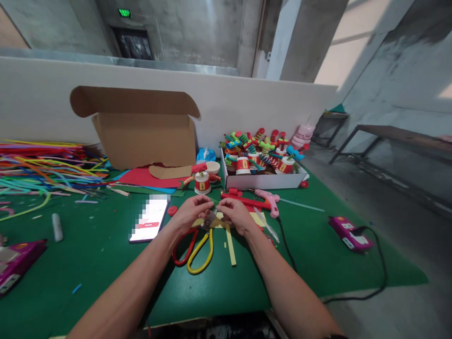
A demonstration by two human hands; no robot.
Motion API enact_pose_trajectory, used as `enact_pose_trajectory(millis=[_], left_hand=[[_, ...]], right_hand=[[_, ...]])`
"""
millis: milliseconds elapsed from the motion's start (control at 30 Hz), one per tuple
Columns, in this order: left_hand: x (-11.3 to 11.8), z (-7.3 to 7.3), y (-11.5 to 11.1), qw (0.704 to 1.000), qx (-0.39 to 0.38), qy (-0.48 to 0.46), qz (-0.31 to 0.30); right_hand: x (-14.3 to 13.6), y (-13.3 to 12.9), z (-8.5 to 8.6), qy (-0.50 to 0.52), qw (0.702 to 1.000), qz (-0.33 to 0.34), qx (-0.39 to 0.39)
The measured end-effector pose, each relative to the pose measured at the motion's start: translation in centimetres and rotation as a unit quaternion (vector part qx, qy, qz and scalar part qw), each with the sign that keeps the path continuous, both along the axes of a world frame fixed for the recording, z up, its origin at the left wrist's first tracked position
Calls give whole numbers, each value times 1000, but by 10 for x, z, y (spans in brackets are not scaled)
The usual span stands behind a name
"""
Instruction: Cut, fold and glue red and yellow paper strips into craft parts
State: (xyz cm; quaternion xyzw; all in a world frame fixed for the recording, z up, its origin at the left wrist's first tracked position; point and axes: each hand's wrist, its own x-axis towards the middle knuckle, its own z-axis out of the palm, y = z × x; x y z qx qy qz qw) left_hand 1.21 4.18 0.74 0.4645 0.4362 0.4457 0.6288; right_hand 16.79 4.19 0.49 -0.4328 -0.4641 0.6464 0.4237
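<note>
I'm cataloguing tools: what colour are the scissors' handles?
One red handle, one yellow handle; best in the head view.

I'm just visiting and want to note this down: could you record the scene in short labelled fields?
Hands: left hand and right hand, fingertips close together
Held: too small to tell
Below: scissors with red and yellow handles; pale yellow strip
Beyond: white box of colourful cup figures
To the right: pink glue gun
Surface: green tabletop

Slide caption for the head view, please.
Left hand and right hand close together by red-and-yellow-handled scissors, a white box of paper-cup figures beyond.
</note>
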Motion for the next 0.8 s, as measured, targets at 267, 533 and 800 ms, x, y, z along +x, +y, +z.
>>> enact_pose_trajectory(millis=[267, 533, 800], left_hand=[[-4, -5, 0, 998, 20, 62, -8], [-6, 0, 20, 954, 139, 259, 66], [16, 5, 44, 753, 220, 620, 31]], right_hand=[[-2, -3, -5, -88, 996, 20, 5], [4, 5, 0, 19, 997, -76, -8], [16, 14, -1, 97, 985, -143, -24]])
